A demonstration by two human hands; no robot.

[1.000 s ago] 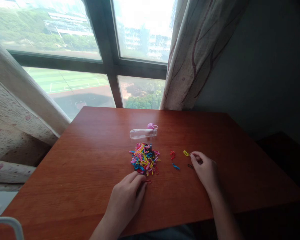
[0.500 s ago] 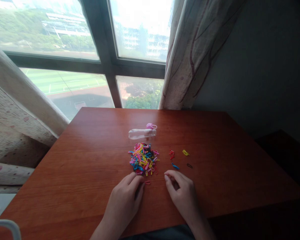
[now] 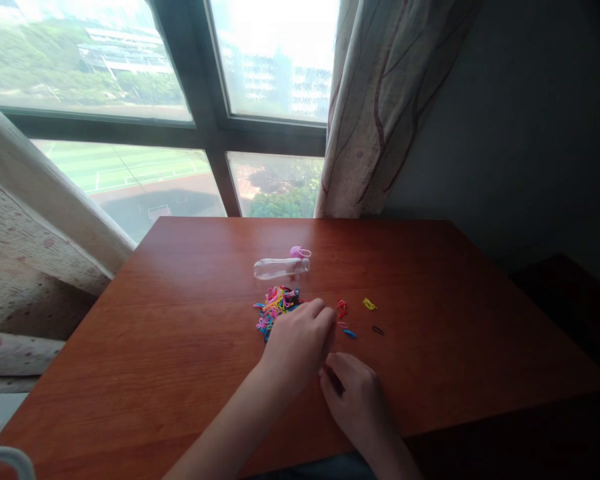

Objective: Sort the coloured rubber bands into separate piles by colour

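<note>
My left hand (image 3: 303,340) reaches across over the right side of a heap of small coloured rubber bands (image 3: 279,303), hiding part of it. Its fingers are closed, and a red rubber band (image 3: 343,325) shows at the fingertips. Just beyond lie a small red bunch of bands (image 3: 342,307) and a blue band (image 3: 349,334). My right hand (image 3: 357,390) rests on the table, close under the left, its thumb and fingers curled together. Whatever they may hold is hidden.
Behind the heap a clear plastic bottle (image 3: 280,268) lies on its side, with a pink cap with a loop (image 3: 300,253) beside it. Yellow bands (image 3: 369,304) and a black band (image 3: 377,330) lie to the right on the wooden table (image 3: 155,347). A window and curtains stand beyond.
My left hand has moved right and forward from the heap's near edge, carrying the red rubber band towards the red bunch. My right hand has shifted slightly nearer to me.
</note>
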